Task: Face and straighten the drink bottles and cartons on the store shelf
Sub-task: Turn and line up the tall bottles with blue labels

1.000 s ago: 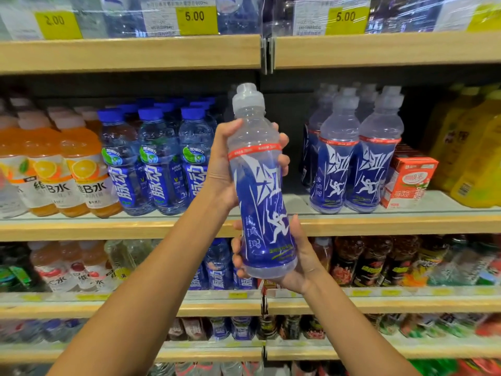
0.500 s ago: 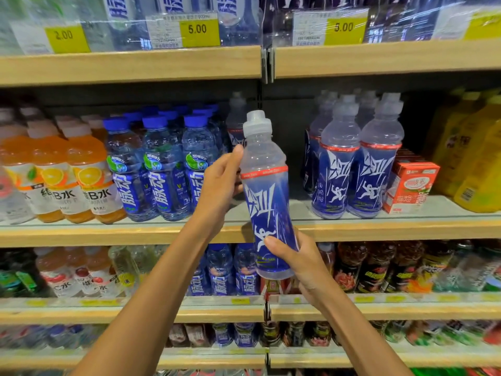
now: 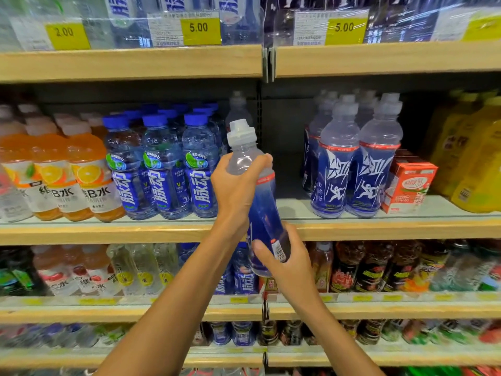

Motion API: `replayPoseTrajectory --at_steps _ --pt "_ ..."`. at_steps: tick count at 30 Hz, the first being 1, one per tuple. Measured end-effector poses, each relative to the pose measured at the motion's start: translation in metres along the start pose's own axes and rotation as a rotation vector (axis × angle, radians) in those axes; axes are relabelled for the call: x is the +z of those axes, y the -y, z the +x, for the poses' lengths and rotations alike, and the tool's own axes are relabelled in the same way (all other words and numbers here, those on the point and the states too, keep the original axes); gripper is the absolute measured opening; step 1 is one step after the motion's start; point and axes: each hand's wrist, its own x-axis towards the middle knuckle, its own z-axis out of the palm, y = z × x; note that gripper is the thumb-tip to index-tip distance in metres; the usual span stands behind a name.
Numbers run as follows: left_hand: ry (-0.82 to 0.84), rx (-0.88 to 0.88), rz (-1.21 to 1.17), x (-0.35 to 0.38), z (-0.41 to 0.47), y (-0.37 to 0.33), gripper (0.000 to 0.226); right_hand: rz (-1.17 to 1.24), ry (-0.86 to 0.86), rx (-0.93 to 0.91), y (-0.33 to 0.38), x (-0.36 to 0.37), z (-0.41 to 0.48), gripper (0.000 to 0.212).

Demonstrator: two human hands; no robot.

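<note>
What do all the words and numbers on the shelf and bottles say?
"2.00": left yellow price tag, top shelf edge.
"5.00": middle price tag.
"5.00": right price tag.
"脉动": blue-capped bottles.
"维B水": orange bottles.
Too blurred or small to read: the red carton, the yellow bottles, the fine print on the held bottle, and the lower shelf tags.
</note>
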Motion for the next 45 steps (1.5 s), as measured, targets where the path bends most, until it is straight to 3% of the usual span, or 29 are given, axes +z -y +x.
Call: replayPoseTrajectory --at_steps 4,7,11,13,15,19,22,26,28,32,36,39,42,45 --pt "0.204 -0.129 -0.121 -0.011 0.005 -0.006 0.045 0.287 0.258 0.264 -0.002 -0.019 0.009 0.069" --pt "0.480 -0.300 -0.257 -0.017 0.009 -0.010 0.060 0.503 0.446 0.424 -0.004 -0.031 0.013 0.070" --pt "0.730 -0.392 -0.473 -0.020 0.015 -0.007 0.062 0.664 0.599 0.493 -0.007 -0.030 0.017 0.101" --pt "0.808 -0.428 -0.578 -0.019 0.018 -0.003 0.061 0.709 0.681 0.460 -0.003 -0.026 0.018 0.104" --pt "0.874 -0.462 -0.661 -0.019 0.020 0.001 0.059 0.721 0.701 0.433 -0.001 -0.021 0.020 0.105" --pt "0.937 -0.484 -0.671 -0.019 0.025 0.009 0.060 0.607 0.574 0.481 0.001 -0.010 0.021 0.128" --pt "0.926 -0.489 -0.625 -0.021 0.026 0.013 0.064 0.560 0.534 0.481 -0.003 -0.009 0.018 0.118" --pt "0.878 -0.423 -0.464 -0.024 0.027 0.013 0.075 0.465 0.490 0.401 -0.005 -0.012 0.017 0.065" --pt "0.781 -0.372 -0.303 -0.027 0.028 0.012 0.083 0.412 0.431 0.380 -0.005 -0.015 0.020 0.051" --pt "0.537 -0.182 0.029 -0.031 0.029 0.009 0.050 0.279 0.309 0.327 0.001 -0.017 0.024 0.063" --pt "0.384 0.026 0.166 -0.026 0.022 0.004 0.027 0.219 0.165 0.272 0.003 -0.014 0.026 0.052" --pt "0.356 0.093 0.191 -0.016 0.010 0.001 0.027 0.137 0.068 0.207 0.005 -0.009 0.027 0.042" --pt "0.289 0.111 0.203 -0.003 -0.003 0.003 0.045 0.044 -0.015 0.141 0.008 -0.001 0.027 0.049" --pt "0.128 0.134 0.153 0.007 -0.006 0.004 0.047 -0.033 -0.060 0.100 0.010 0.007 0.023 0.057"
